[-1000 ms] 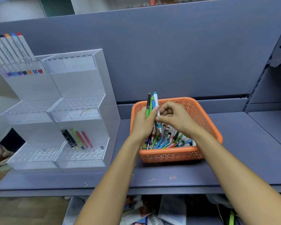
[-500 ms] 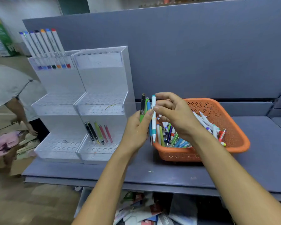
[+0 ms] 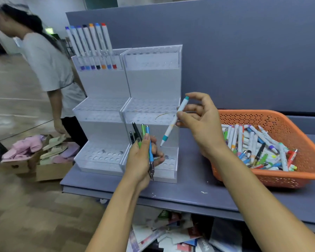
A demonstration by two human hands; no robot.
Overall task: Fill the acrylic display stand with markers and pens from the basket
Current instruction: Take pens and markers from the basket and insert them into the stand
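Standing at the far left, another person (image 3: 49,70) is beside a cardboard box (image 3: 49,171) of cloths. Next comes the clear stand (image 3: 153,84) on the shelf (image 3: 195,186), with seven markers (image 3: 91,44) upright in the top row of its left half; most of its holes look unfilled. The left hand (image 3: 140,162), in front of the lowest tier, has its fingers curled round a small bunch of pens (image 3: 150,148) held upright. Right of it, the white-and-teal pen (image 3: 173,124) slants tip-down toward the stand, pinched near its top between thumb and fingertips of the right hand (image 3: 204,124), the other fingers loosely spread. Half a second ago both hands met at the basket's left rim, the right drawing this pen out of the bunch; now they have parted and come across to the stand. By my reading, the pen is about to be slotted into a hole. The basket (image 3: 262,113), near right, is heaped with pens, so much remains.
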